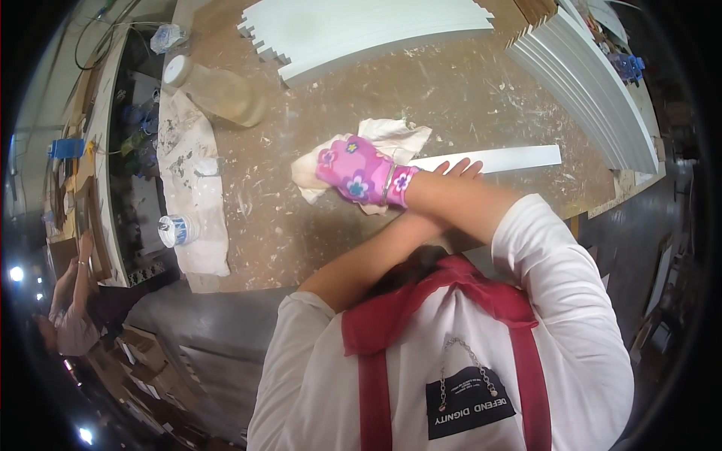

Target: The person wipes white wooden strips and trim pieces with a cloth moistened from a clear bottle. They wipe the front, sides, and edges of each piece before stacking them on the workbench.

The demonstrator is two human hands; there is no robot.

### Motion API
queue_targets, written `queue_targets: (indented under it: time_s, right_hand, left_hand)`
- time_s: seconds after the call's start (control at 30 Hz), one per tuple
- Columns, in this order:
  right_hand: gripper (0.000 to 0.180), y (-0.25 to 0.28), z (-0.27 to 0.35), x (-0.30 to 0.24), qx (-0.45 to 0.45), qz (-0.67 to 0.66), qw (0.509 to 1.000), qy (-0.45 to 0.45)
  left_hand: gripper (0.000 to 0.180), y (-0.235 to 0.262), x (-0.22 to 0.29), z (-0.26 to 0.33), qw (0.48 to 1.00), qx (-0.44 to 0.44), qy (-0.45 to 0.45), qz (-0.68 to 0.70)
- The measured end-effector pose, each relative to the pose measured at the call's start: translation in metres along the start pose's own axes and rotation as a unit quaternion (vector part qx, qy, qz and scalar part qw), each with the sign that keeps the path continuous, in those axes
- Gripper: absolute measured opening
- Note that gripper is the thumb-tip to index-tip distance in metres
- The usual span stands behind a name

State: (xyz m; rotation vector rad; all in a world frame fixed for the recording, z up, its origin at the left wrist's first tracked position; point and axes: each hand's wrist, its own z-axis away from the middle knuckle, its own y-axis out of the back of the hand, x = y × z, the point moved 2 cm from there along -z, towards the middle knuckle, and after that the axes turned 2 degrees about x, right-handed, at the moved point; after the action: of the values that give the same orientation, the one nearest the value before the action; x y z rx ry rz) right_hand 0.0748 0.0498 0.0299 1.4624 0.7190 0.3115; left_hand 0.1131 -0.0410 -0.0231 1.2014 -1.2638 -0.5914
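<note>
Arms cross over the bench (pixel 451 98): your gloved right hand (pixel 359 174) clutches a rag (pixel 391 139), while your bare left hand (pixel 459 168) lies flat, released, on a white strip (pixel 519 157).

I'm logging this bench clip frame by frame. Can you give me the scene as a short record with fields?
Right hand: in a pink flowered glove, clutching a white rag on the workbench
Left hand: bare, fingers flat on a white strip
Arms: crossed
Nearby: plastic bottle lying on its side, stacked white boards
</note>
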Motion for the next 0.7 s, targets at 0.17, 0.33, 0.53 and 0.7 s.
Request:
queue_targets:
  time_s: [0.17,0.33,0.53,0.7]
  right_hand:
    - [0.038,0.039,0.073,0.093,0.128,-0.293,0.926,-0.198]
    - [0.044,0.095,0.193,0.135,0.307,-0.508,0.740,-0.315]
    - [0.030,0.073,0.212,0.097,0.304,-0.406,0.762,-0.403]
    - [0.036,0.059,0.122,0.021,0.114,-0.068,0.963,-0.235]
  left_hand:
    - [0.062,0.043,-0.024,0.053,0.996,0.062,0.060,-0.026]
    - [0.074,0.093,-0.073,0.110,0.962,0.158,0.217,0.056]
    - [0.085,0.102,-0.095,0.101,0.923,0.150,0.246,0.257]
    - [0.087,0.072,-0.112,0.116,0.933,0.183,0.240,0.195]
